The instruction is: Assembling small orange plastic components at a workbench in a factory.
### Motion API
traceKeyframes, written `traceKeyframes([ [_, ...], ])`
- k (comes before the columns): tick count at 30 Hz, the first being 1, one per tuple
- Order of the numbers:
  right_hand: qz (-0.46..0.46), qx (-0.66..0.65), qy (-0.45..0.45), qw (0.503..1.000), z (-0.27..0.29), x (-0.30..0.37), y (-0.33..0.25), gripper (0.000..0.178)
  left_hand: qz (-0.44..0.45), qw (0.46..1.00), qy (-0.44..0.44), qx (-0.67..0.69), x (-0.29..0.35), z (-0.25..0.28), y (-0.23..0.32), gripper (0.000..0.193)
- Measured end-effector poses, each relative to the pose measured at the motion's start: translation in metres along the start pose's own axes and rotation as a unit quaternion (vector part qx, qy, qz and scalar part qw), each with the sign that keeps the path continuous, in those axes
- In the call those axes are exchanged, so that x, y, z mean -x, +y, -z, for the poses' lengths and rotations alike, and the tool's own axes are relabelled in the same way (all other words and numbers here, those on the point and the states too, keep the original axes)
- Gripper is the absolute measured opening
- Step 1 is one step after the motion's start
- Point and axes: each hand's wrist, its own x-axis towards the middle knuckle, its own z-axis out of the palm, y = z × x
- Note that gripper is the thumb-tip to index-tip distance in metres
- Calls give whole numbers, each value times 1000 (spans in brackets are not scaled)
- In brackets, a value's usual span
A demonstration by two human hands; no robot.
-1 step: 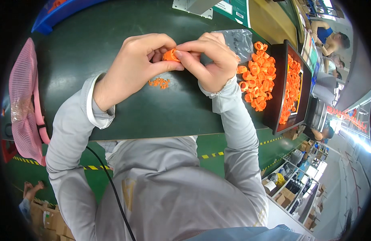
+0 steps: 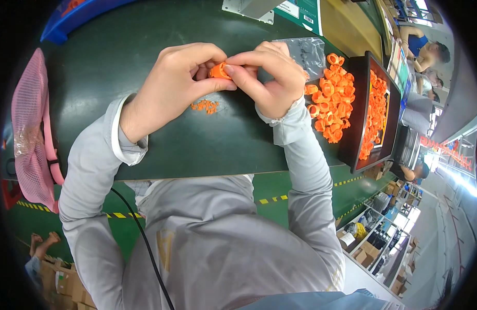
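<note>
Printed green package (image 2: pixel 311 14) beyond orange part (image 2: pixel 218 71)

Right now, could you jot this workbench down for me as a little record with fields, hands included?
Left hand: holds an orange part
Right hand: grips the same part's right side
Surface: dark green table
Near the hands: small orange bits
To the right: loose orange pile, then a black tray holding more
Beyond right hand: clear plastic bag
Far left: pink mesh item
</note>
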Motion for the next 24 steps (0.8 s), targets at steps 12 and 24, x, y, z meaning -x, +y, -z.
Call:
traceKeyframes([
  [12,86,90,-40,991,6,1,8,18,-52,997,-12,-53,2,0,-1,29],
  [24,97,142,-29,985,3,3,6,23,-67,994,-19,-79,2,-1,-2,26],
])
